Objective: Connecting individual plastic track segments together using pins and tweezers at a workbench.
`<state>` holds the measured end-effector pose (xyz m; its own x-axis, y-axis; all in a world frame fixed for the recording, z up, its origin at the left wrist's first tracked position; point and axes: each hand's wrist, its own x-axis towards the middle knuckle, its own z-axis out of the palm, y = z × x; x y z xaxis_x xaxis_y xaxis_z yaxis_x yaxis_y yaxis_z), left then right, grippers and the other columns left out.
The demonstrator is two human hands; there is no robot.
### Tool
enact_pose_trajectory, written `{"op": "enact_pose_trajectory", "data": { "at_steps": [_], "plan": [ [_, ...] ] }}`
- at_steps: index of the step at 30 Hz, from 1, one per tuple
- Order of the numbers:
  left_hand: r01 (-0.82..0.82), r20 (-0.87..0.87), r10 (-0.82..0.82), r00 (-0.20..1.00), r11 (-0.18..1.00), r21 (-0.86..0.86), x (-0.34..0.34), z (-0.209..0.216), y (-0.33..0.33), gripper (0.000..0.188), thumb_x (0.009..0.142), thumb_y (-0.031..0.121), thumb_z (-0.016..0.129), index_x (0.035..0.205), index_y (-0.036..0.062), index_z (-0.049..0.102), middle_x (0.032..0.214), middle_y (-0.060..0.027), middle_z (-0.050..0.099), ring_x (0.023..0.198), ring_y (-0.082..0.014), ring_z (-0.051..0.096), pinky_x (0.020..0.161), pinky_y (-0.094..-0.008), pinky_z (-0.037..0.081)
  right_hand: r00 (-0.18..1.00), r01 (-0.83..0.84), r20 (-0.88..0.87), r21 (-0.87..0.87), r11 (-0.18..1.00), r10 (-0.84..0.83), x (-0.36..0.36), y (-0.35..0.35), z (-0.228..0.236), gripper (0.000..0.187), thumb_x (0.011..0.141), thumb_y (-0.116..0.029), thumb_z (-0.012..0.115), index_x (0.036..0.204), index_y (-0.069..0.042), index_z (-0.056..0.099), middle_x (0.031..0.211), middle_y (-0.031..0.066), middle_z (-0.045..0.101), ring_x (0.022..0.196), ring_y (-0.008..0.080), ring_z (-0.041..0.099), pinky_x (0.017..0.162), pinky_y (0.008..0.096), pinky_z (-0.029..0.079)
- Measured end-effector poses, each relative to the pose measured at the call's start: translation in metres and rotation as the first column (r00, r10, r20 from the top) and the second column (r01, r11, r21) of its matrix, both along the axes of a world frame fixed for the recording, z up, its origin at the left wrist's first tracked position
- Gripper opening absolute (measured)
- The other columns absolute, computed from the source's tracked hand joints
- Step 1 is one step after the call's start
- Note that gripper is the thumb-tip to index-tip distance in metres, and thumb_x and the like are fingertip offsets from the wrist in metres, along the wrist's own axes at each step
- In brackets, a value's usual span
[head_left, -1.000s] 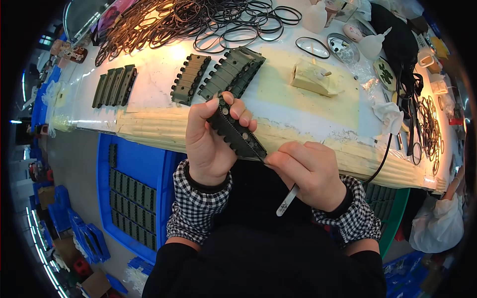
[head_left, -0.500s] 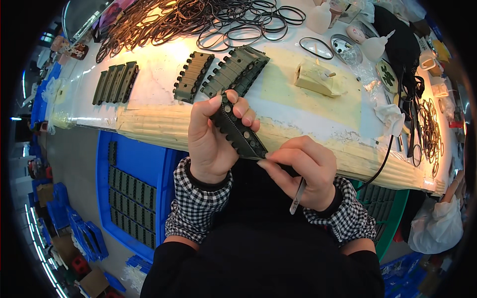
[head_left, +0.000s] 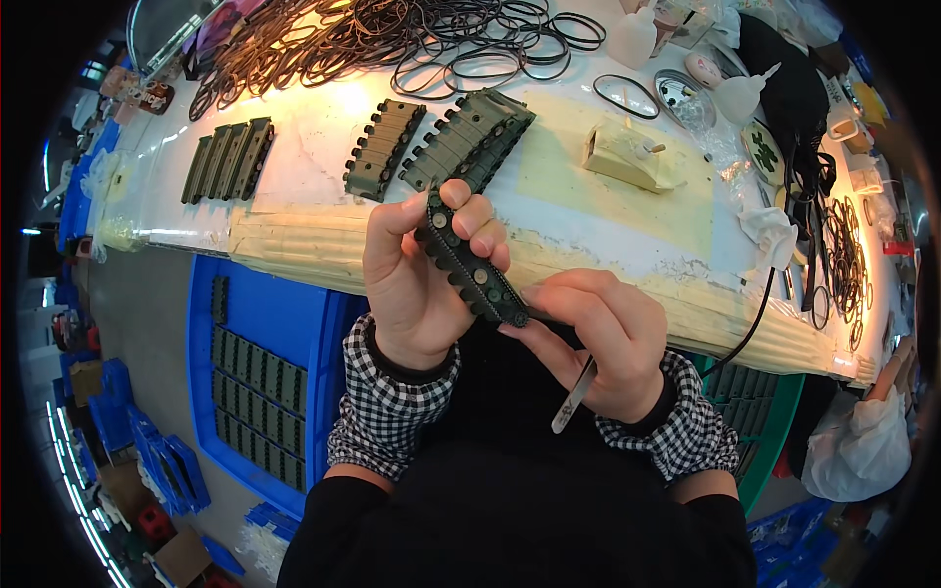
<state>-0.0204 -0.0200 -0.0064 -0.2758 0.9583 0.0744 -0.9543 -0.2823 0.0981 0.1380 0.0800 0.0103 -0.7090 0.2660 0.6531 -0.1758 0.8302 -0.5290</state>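
My left hand [head_left: 417,274] grips a long dark olive plastic part with a row of round studs [head_left: 470,265], held slanted in front of the table edge. My right hand [head_left: 598,338] touches the lower end of that part with its fingertips and also holds metal tweezers [head_left: 573,394], which point down toward my lap. Both wrists show black-and-white checked cuffs. More olive parts of the same kind lie on the table: a stack just above my left hand [head_left: 469,137], another [head_left: 384,149] beside it, and a group at the far left [head_left: 228,160].
A white table [head_left: 314,167] with a taped front edge carries a heap of black rubber rings [head_left: 372,34], a tan block [head_left: 632,157], white squeeze bottles [head_left: 740,93] and a black cable [head_left: 755,314]. A blue crate [head_left: 260,377] with olive parts stands below left.
Both hands have shifted the olive part slightly. The right fingers have slid closer to its lower end, and the tweezers hang more steeply from the right hand.
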Motion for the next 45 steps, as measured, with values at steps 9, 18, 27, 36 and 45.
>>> {"op": "enact_pose_trajectory", "data": {
  "at_steps": [9,18,27,36,45],
  "plan": [
    [0.027,0.127,-0.027,0.992,1.000,0.002,0.004,0.003,0.000,0.016,0.092,0.024,0.054,0.100,0.0106,0.049,0.089,0.0004,0.047,0.087,-0.0147,0.050,0.091,-0.0377,0.050,0.996,-0.004,0.086,0.120,0.993,-0.007,0.007,0.001,0.010,0.027,0.074,-0.018,0.079,0.095,-0.003,0.070,0.086,0.0087,0.068,0.067,0.0222,0.066,0.056,0.0300,0.051],
    [-0.079,-0.175,0.072,0.982,0.996,-0.038,0.010,-0.001,0.003,0.025,0.093,0.031,0.049,0.101,0.0070,0.053,0.089,-0.0051,0.054,0.087,-0.0207,0.057,0.084,-0.0381,0.050,1.000,0.006,-0.015,0.037,0.999,-0.006,0.007,0.006,0.011,0.029,0.075,-0.025,0.080,0.092,-0.004,0.069,0.083,0.0065,0.066,0.059,0.0196,0.063,0.049,0.0284,0.048],
    [-0.265,-0.504,0.196,0.841,0.962,-0.068,0.015,0.006,0.001,0.025,0.091,0.026,0.051,0.097,0.0026,0.053,0.087,-0.0093,0.057,0.083,-0.0212,0.059,0.085,-0.0398,0.052,1.000,0.010,-0.015,-0.087,0.996,-0.012,0.006,0.004,0.015,0.021,0.075,-0.012,0.079,0.090,-0.002,0.068,0.080,0.0086,0.066,0.062,0.0221,0.065,0.051,0.0292,0.050],
    [-0.563,-0.922,0.303,0.242,0.818,0.120,0.028,0.015,-0.001,0.013,0.083,0.004,0.056,0.095,-0.0008,0.054,0.088,-0.0096,0.061,0.081,-0.0146,0.059,0.077,-0.0295,0.049,0.992,0.038,0.120,-0.498,0.867,0.026,0.003,0.003,0.038,0.010,0.080,-0.003,0.073,0.089,-0.003,0.068,0.079,0.0053,0.066,0.051,0.0086,0.048,0.045,0.0225,0.035],
    [-0.596,-0.936,0.331,-0.123,0.729,0.336,0.033,0.011,0.002,0.020,0.074,0.000,0.061,0.093,-0.0028,0.056,0.084,-0.0111,0.059,0.071,-0.0148,0.055,0.065,-0.0278,0.046,0.989,-0.029,0.092,-0.652,0.757,0.117,0.001,0.007,0.035,0.005,0.082,-0.005,0.071,0.084,-0.003,0.066,0.074,0.0000,0.060,0.047,0.0023,0.034,0.043,0.0206,0.027]
  ]
}}
